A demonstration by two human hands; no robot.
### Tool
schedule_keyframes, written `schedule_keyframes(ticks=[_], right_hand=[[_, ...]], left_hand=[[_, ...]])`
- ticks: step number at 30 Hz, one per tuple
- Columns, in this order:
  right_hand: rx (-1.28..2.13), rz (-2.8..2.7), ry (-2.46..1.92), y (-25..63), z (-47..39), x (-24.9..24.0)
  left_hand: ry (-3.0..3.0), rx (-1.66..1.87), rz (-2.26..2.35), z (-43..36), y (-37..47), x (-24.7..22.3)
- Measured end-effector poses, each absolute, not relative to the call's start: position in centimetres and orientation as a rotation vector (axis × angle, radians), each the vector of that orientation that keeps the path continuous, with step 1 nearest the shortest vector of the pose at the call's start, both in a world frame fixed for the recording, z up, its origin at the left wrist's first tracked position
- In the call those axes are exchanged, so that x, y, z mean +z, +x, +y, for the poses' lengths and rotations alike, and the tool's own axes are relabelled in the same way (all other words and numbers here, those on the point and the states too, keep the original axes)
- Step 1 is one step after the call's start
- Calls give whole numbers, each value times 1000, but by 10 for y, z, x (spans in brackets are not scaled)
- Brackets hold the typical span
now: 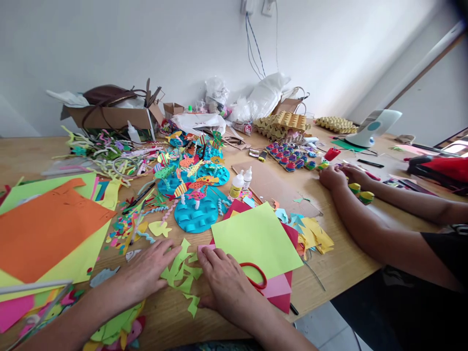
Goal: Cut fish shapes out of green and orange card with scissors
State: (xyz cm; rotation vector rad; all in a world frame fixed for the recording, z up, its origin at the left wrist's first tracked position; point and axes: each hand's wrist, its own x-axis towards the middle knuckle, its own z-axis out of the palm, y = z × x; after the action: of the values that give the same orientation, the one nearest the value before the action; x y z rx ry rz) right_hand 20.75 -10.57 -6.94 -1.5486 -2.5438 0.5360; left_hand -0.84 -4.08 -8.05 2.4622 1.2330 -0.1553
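Note:
My left hand [152, 265] rests on the table with its fingers stretched out, at the left side of a small heap of light green paper scraps [181, 273]. On the other side of the heap lies my right hand [224, 280], palm down, fingers out flat, its fingertips by a small pink paper piece [206, 247]. Neither hand grips anything. Just right of it, red-handled scissors [263, 279] lie partly hidden by the hand. They overlap a light green sheet [256, 236] stacked on red and pink paper. A yellow fish cutout [160, 228] lies beyond my left hand.
Blue bases with paper fish [195, 214] and two glue bottles [237, 184] stand ahead. Orange paper [51, 229] tops a stack at left. Yellow scraps [316, 235] lie right. Another person's hands [334, 176] work by painted egg-carton pieces [288, 155].

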Motion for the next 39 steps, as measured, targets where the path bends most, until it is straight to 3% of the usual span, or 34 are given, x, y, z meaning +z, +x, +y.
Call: schedule_keyframes(ticks=[13,27,39], right_hand=[[523,-2573,-1447,190,-91,-71],[486,-2640,-1433,179,-72,-66],[380,-2878,-1274,174,-46,-52]], left_hand=[[2260,62,1312,-30,-9,-60],[2127,95,1300,-47,-22,-79],[1683,368,1270,-43,-32,-79]])
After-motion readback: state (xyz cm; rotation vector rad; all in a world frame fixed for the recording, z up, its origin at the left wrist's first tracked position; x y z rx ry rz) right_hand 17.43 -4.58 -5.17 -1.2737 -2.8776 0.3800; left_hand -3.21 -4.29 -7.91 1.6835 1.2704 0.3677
